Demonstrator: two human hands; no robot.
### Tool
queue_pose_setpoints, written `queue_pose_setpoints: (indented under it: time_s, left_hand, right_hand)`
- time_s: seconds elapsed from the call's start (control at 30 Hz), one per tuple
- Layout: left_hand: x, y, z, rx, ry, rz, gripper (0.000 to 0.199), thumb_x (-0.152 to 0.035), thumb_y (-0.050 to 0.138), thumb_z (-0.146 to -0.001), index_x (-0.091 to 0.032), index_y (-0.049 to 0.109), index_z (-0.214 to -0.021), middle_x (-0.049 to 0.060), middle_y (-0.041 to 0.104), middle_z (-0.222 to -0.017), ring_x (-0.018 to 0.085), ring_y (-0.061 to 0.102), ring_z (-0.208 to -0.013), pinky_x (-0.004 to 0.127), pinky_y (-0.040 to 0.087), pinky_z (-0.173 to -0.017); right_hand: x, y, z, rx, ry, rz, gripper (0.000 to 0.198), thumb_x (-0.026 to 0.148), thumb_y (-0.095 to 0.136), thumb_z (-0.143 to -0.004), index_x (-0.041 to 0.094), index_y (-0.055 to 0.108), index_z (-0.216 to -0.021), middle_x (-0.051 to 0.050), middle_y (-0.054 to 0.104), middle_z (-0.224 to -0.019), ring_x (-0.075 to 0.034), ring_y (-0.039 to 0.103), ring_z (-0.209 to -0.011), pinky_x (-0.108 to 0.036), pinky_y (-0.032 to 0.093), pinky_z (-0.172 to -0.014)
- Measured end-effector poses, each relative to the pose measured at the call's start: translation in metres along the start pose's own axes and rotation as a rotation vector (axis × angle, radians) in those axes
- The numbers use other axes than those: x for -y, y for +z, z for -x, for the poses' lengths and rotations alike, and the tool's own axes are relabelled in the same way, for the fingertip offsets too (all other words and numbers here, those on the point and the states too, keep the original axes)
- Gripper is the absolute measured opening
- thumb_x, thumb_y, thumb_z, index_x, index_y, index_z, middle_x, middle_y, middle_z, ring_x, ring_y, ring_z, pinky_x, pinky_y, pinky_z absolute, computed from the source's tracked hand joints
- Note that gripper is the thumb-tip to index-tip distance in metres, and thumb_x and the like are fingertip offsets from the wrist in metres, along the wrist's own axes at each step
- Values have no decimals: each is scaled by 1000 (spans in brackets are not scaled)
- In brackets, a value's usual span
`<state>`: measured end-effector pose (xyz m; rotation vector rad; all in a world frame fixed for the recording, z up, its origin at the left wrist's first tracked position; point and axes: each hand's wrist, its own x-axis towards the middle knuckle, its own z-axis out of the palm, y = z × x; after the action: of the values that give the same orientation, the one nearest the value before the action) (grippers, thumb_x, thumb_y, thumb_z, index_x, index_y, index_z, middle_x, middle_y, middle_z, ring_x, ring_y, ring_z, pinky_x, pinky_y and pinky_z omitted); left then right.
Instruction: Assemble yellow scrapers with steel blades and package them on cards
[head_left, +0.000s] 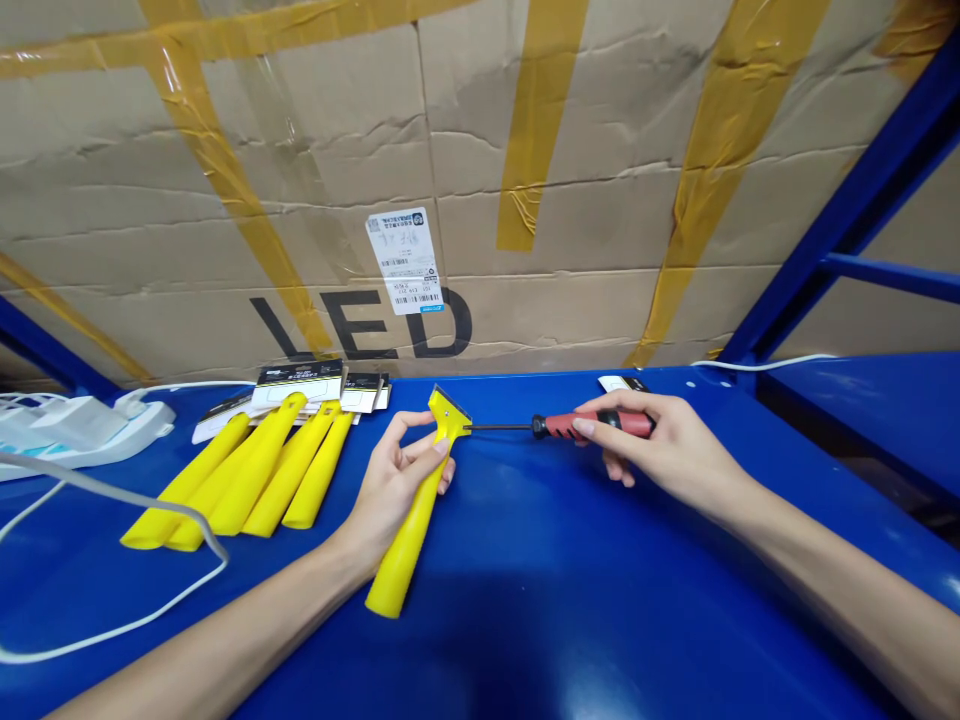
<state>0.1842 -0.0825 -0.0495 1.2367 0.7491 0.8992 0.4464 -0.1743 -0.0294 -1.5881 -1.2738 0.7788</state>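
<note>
My left hand [405, 465] is closed around the neck of a yellow scraper [409, 545], its handle slanting down toward me. A dark blade edge shows along the top of the scraper's head. In my right hand [656, 440] is a screwdriver [562, 427] with a red and black handle, held level. The screwdriver's thin dark shaft points left, and its tip meets the right corner of the scraper's head. Whether the tip sits in a screw is too small to tell. Behind the right hand lies a small white and black card [621, 383].
Several yellow handles [262, 470] with black and white header cards [300, 385] lie at the left. Beside them are a white power strip [90, 445] and a loose cable [142, 490]. A taped cardboard box [465, 170] stands behind the blue shelf [540, 580]; a blue post [825, 220] rises at right.
</note>
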Motion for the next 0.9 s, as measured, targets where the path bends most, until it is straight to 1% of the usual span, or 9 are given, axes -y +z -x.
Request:
queue_pose_setpoints:
  time_s: [0.13, 0.17, 0.2, 0.27, 0.37, 0.43, 0.53, 0.77, 0.9]
  left_hand:
    - [2, 0, -1, 10, 16, 11, 50, -36, 81, -78, -22, 45, -109, -2, 66, -59, 11, 53, -53, 21, 40, -56]
    - [2, 1, -1, 9, 15, 14, 50, -37, 81, -78, -22, 45, -109, -2, 65, -59, 11, 53, -53, 21, 40, -57]
    - [2, 2, -1, 8, 12, 17, 51, -37, 81, -78, -22, 44, -109, -2, 65, -59, 11, 53, -54, 21, 40, -58]
    - [1, 5, -1, 6, 0, 18, 50, -38, 80, -79, -22, 44, -109, -2, 65, -60, 11, 54, -56, 21, 41, -60]
    - [1, 7, -1, -1, -22, 17, 47, -37, 77, -82, -22, 44, -112, -2, 66, -62, 11, 54, -58, 22, 42, -62]
    - [0, 7, 0, 4, -33, 23, 47, -36, 76, -83, -22, 44, -113, -2, 66, -63, 11, 54, -58, 22, 42, -63]
    - [-1, 6, 0, 19, -42, 30, 46, -35, 75, -83, -21, 44, -113, -2, 65, -63, 11, 53, -58, 23, 42, -63]
    - [0, 6, 0, 83, -29, 16, 41, -35, 73, -86, -22, 43, -111, -3, 65, -62, 12, 55, -59, 24, 42, -63]
    - [-1, 6, 1, 86, -36, 16, 42, -35, 74, -85, -23, 42, -110, -3, 65, -63, 13, 56, -59, 24, 43, -63]
  right_hand:
    - [2, 1, -3, -12, 134, -154, 50, 56, 80, -76, 13, 71, -100, -10, 75, -74, -10, 55, -44, -23, 42, -43]
    - [2, 0, -3, -18, 157, -187, 49, 55, 81, -74, 13, 71, -99, -11, 76, -79, -10, 56, -45, -23, 41, -43]
    - [2, -1, -4, -26, 168, -201, 49, 54, 81, -74, 13, 71, -97, -11, 76, -78, -10, 56, -46, -23, 41, -42]
    - [2, -4, -4, -53, 139, -167, 46, 53, 81, -74, 13, 72, -96, -7, 72, -67, -11, 55, -45, -23, 41, -43]
    - [3, -11, -2, -103, 11, -68, 45, 54, 80, -76, 16, 71, -97, 0, 62, -52, -11, 54, -46, -24, 43, -48]
    - [3, -13, -2, -131, -76, -62, 44, 53, 81, -76, 17, 71, -99, 1, 63, -55, -12, 57, -50, -24, 45, -51]
    - [3, -14, -1, -146, -155, -86, 40, 51, 82, -77, 18, 71, -98, 0, 65, -62, -13, 58, -54, -25, 47, -53]
    - [5, -7, 1, -108, -163, -77, 38, 49, 83, -76, 20, 71, -98, 0, 65, -66, -14, 60, -55, -27, 50, -54]
    - [6, -6, 3, -110, -158, -89, 35, 48, 82, -77, 21, 71, -97, 0, 66, -68, -14, 59, -56, -28, 50, -54]
